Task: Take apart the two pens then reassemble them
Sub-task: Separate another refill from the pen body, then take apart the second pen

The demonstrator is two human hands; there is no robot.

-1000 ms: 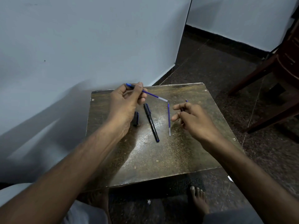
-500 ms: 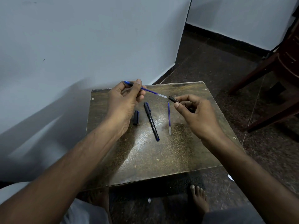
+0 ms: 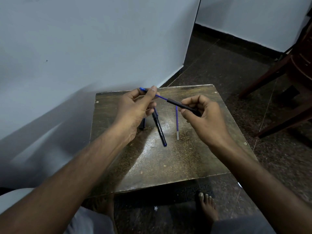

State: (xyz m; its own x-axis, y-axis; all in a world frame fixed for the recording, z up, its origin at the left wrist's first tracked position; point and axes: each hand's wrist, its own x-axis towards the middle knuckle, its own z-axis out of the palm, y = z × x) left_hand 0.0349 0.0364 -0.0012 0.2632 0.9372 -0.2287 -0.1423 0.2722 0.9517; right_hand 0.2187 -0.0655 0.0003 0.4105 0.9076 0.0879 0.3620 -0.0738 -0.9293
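Note:
My left hand [image 3: 135,108] pinches a thin blue refill [image 3: 161,97] near its back end, above the table's far part. My right hand [image 3: 204,119] grips a black pen barrel [image 3: 181,105], and the refill's front part is inside the barrel's open end. On the worn table [image 3: 168,162] lie a second black pen barrel [image 3: 159,130], a second blue refill [image 3: 177,122] with a clear tip, and a small black cap [image 3: 142,124] half hidden under my left hand.
The low table stands against a white wall [image 3: 84,56] on the left. A dark wooden chair [image 3: 290,81] stands at the right. My bare feet [image 3: 207,210] rest on the dark floor below the table's near edge.
My right hand picked up the black barrel from the table's right side and brought it to the refill. The refill's tip has slid into the barrel.

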